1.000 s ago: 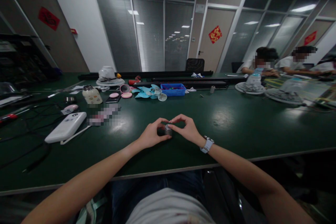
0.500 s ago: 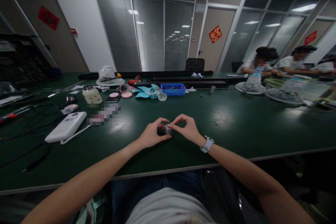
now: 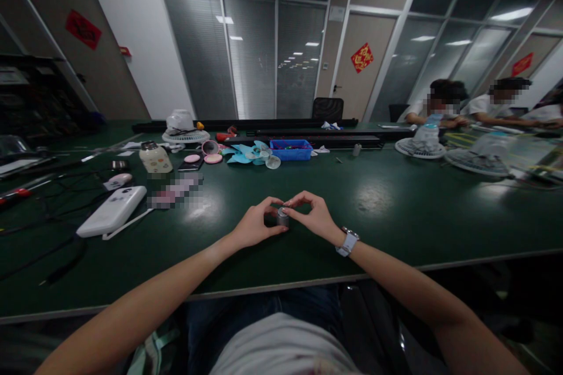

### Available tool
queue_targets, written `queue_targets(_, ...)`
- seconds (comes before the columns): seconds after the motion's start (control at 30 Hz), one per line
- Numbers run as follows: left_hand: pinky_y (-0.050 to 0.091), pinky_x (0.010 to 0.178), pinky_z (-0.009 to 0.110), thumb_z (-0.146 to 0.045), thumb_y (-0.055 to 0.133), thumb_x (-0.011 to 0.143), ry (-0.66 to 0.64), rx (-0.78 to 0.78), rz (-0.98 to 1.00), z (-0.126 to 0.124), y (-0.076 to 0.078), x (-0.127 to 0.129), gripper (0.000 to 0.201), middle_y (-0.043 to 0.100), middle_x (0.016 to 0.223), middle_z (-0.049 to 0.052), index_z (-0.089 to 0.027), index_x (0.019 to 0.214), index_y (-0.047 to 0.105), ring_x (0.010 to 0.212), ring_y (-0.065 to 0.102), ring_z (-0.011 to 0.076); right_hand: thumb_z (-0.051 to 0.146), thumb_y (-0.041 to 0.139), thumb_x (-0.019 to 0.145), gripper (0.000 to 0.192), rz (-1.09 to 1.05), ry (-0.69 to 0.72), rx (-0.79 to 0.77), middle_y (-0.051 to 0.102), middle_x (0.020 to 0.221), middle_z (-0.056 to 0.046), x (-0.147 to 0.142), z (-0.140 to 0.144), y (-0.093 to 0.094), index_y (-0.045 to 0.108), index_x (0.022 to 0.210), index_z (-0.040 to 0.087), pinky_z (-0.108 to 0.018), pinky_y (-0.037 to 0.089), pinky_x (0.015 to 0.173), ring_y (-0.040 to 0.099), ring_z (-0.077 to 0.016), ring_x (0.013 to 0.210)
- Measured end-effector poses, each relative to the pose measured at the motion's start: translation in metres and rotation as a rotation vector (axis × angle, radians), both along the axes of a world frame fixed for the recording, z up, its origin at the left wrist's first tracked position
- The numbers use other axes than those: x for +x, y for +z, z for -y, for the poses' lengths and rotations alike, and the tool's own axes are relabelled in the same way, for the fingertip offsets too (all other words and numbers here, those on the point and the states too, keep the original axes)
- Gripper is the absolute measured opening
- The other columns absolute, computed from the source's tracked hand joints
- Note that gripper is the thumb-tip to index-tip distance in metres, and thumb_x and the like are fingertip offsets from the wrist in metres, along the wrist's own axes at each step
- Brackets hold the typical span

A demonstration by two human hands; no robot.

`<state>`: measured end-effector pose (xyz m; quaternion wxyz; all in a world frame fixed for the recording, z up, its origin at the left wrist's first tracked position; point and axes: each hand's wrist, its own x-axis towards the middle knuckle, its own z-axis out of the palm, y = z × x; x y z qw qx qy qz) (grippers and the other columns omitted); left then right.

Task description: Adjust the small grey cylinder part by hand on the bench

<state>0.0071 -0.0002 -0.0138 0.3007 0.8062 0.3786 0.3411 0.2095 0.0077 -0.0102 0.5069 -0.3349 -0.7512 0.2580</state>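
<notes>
A small grey metal cylinder (image 3: 282, 220) stands upright on the green tabletop, right in front of me. My left hand (image 3: 255, 224) curls around it from the left, with the thumb near its base and the fingers behind its upper part. From the right, my right hand (image 3: 313, 214) reaches its top, thumb and forefinger pinched together at the upper rim. Whatever lies between those fingertips is too small to make out. A watch with a pale strap is on my right wrist.
Beyond my hands are a blue bin (image 3: 291, 150), light-blue fan blades (image 3: 246, 153) and another grey cylinder (image 3: 356, 150). To the left lie a white power bank (image 3: 112, 212), a bottle (image 3: 155, 158) and dark cables. White fan parts (image 3: 420, 146) stand at right; people sit behind them.
</notes>
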Motion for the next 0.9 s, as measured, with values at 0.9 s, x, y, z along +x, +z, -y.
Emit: queue_targets(0.9, 0.054, 0.083, 0.035, -0.032, 0.078, 0.074, 0.005, 0.005, -0.011, -0.0007, -0.0012, -0.0001, 0.054, 0.073, 0.097, 0.004, -0.022, 0.12, 0.052, 0.092, 0.071, 0.023, 0.031, 0.079, 0.074, 0.018, -0.029, -0.019, 0.01, 0.07, 0.078, -0.002, 0.0003, -0.0019, -0.0019, 0.066, 0.079, 0.019, -0.031, 0.053, 0.069, 0.066, -0.0172, 0.074)
